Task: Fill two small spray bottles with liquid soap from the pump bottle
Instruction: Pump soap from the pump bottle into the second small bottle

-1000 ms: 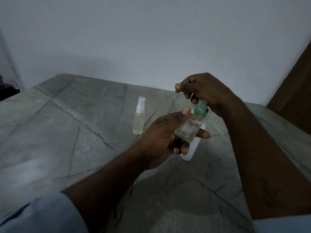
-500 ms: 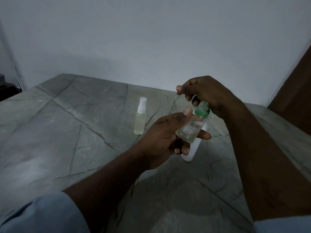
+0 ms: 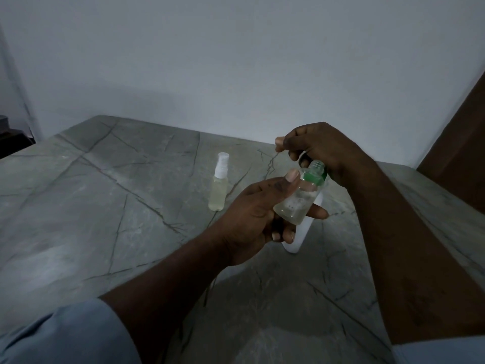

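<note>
Tilting the uncapped spray bottle (image 3: 299, 199) in your closed left hand (image 3: 258, 219), mouth up under your right hand (image 3: 319, 151), curled on the part-hidden white pump bottle (image 3: 301, 232), so soap drops in; capped bottle (image 3: 218, 189) stands aside

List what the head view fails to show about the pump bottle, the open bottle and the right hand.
- Pump bottle: only its lower white body shows; the left hand and open bottle cover the rest, and the right hand hides the pump head.
- Right hand: whether soap flows is hidden.
- Open bottle: fill level unclear in dim light.
</note>
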`<state>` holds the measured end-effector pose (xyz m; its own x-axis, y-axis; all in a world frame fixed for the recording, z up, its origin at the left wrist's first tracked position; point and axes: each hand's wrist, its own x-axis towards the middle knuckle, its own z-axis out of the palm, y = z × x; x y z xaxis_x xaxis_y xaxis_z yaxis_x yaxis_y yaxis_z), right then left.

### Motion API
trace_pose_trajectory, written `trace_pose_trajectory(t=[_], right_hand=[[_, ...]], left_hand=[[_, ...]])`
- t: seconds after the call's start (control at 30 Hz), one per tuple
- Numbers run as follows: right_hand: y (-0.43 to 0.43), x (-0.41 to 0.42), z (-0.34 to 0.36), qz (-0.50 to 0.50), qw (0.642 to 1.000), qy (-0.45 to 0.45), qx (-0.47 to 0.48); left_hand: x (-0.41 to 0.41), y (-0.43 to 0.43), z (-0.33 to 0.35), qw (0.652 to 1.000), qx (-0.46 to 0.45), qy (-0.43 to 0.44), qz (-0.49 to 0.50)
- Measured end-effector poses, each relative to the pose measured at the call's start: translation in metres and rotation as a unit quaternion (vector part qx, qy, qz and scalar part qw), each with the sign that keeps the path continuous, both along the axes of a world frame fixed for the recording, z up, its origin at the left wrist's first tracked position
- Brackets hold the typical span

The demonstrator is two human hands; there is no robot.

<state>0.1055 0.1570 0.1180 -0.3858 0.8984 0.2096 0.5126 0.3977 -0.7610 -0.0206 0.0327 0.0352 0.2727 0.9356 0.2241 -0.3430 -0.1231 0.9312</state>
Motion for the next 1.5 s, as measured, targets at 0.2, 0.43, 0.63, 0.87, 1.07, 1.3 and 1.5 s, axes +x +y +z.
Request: trace_pose_trajectory(t=[0.2,0.43,0.63,0.87,1.07,1.3,1.5], right_hand=[[-0.0014,-0.0002,0.0035,-0.007,1.0,-0.004,0.03],[0.0008,-0.0008,0.0019,0.002,1.0,-0.007,0.003],[-0.0004,-0.0001,-0.0004,0.004,1.0,-0.004,-0.002],[-0.0015,-0.0001,0.0037,-0.001,0.999,-0.001,0.036],[0.0,0.0,0.0025,0.008,1.0,-0.003,0.004],[-0.003,-0.0007,0.0006,0.005,1.0,-0.007,-0.005],[-0.0039,0.0,0.0051,-0.004,0.999,-0.01,0.033]], left_hand=[[0.0003,0.0003,0.0006,1.0,-0.003,0.001,0.004],[-0.0011,0.0017,-0.0023,1.0,0.002,0.002,0.001],[-0.0002,0.0016,-0.0028,1.0,0.001,-0.003,0.003],[-0.0003,0.0026,-0.0032,1.0,0.003,-0.012,-0.003],[-0.0015,0.0036,-0.004,1.0,0.001,-0.007,-0.003],[-0.0014,0.0026,-0.0046,1.0,0.009,0.002,0.007],[-0.0001,0.0004,-0.0008,1.0,0.002,0.001,0.007]])
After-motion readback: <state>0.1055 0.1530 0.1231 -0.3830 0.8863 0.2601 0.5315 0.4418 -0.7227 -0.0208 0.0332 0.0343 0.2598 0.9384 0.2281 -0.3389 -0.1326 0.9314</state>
